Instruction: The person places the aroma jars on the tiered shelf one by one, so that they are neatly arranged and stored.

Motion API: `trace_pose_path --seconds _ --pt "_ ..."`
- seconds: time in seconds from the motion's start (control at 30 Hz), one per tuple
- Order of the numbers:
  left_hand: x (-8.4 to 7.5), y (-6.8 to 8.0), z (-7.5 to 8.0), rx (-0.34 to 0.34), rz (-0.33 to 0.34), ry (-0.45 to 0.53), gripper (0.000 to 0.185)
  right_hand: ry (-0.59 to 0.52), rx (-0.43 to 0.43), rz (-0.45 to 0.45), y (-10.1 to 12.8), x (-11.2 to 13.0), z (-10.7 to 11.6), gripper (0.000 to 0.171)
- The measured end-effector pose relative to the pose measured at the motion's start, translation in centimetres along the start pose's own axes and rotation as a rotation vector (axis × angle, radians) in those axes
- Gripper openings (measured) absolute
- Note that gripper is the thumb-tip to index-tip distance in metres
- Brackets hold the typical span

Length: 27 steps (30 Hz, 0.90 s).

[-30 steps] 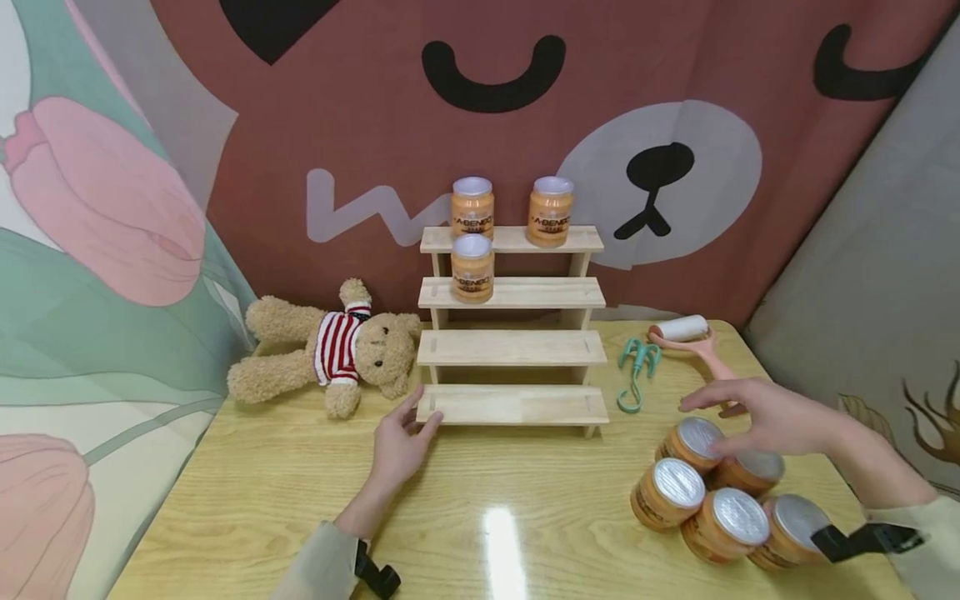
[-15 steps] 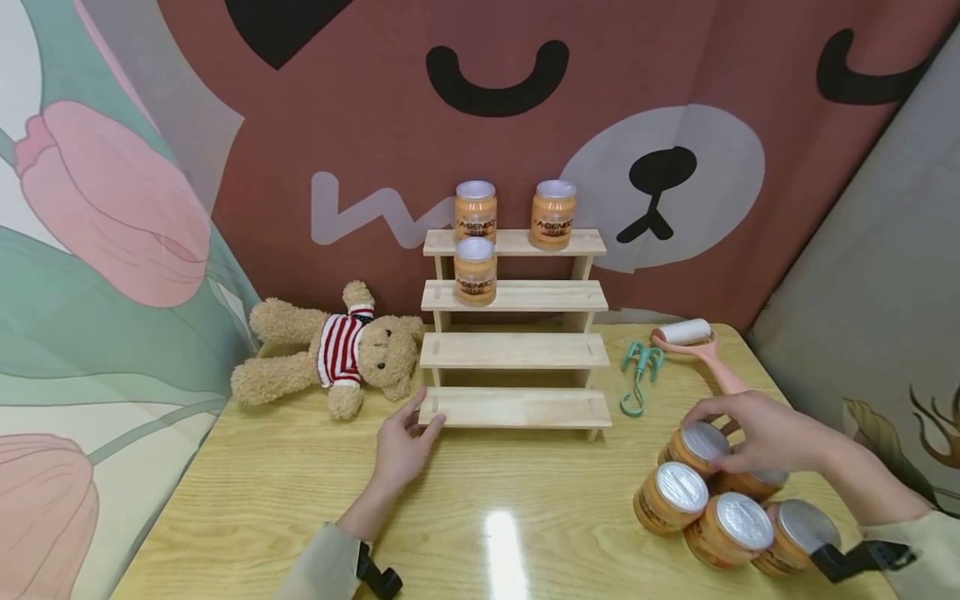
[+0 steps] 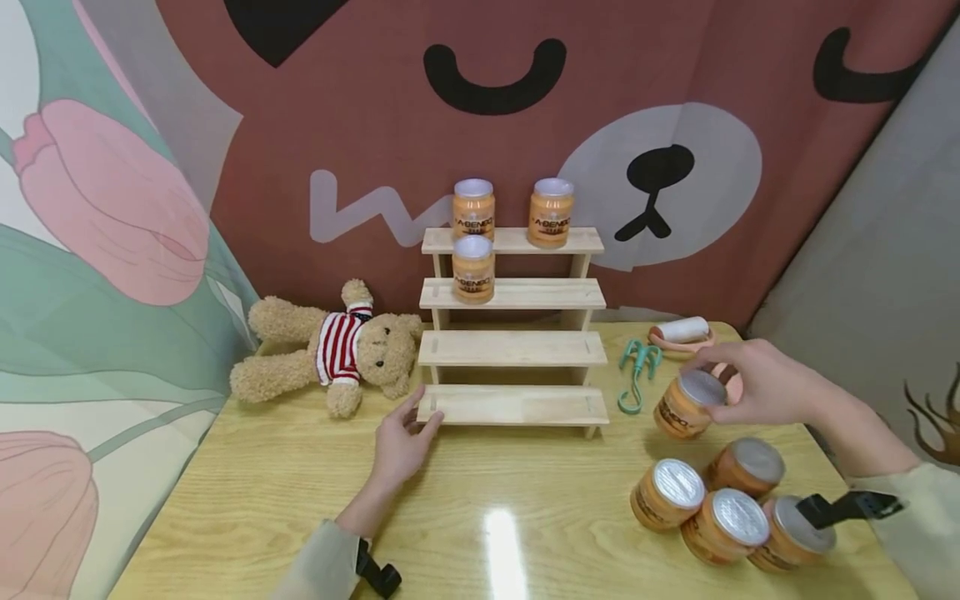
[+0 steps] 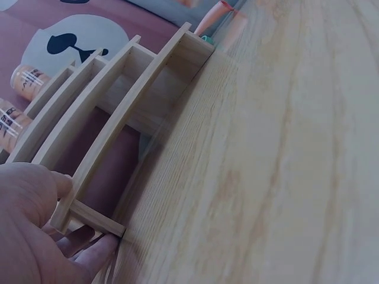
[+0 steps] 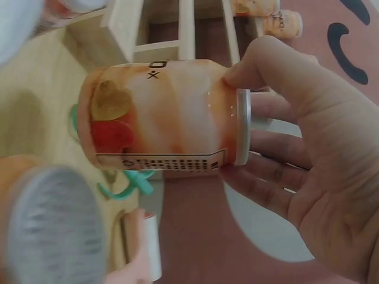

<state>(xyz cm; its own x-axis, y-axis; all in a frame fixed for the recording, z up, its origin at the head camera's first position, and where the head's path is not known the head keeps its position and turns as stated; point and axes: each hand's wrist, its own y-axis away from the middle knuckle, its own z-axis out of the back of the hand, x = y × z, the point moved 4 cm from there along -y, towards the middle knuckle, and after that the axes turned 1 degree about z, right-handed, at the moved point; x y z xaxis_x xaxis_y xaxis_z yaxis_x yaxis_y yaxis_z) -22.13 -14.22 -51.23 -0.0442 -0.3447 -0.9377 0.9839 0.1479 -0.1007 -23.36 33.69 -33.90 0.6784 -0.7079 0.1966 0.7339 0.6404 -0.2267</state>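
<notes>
My right hand (image 3: 723, 390) holds an orange jar (image 3: 681, 408) with a silver lid in the air, tilted, over the right side of the table (image 3: 487, 500). In the right wrist view my right hand (image 5: 249, 112) grips the jar (image 5: 160, 118) around its lid end. My left hand (image 3: 401, 437) lies flat on the table, thumb and forefinger against the left end of the wooden stepped rack (image 3: 513, 404). The left wrist view shows my left hand (image 4: 59, 231) touching the corner of the rack's (image 4: 118, 118) bottom step. Two jars (image 3: 473, 208) stand on the top step, one jar (image 3: 473, 268) on the second.
Several more orange jars (image 3: 723, 521) cluster at the table's near right corner. A teddy bear (image 3: 337, 350) in a striped shirt lies left of the rack. A green clip (image 3: 636, 367) and a pink lint roller (image 3: 682, 331) lie to the rack's right. A cloth backdrop (image 3: 300, 125) hangs behind.
My right hand came down on the jar cluster, took hold of one jar and lifted it up and away toward the rack. The left hand stayed at the rack's corner.
</notes>
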Motion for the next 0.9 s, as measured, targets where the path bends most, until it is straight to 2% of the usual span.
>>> trace_pose_path --seconds 0.37,0.67,0.9 --pt "0.2 0.1 -0.1 0.007 -0.001 -0.005 0.061 0.037 -0.049 0.094 -4.3 0.1 2.5 0.053" --pt "0.3 -0.1 0.0 0.013 0.001 -0.002 0.062 0.051 -0.068 0.095 -8.9 0.1 4.9 0.05" --pt "0.4 -0.3 0.0 0.018 -0.005 0.002 0.063 0.055 -0.023 0.134 -12.5 0.6 5.7 0.047"
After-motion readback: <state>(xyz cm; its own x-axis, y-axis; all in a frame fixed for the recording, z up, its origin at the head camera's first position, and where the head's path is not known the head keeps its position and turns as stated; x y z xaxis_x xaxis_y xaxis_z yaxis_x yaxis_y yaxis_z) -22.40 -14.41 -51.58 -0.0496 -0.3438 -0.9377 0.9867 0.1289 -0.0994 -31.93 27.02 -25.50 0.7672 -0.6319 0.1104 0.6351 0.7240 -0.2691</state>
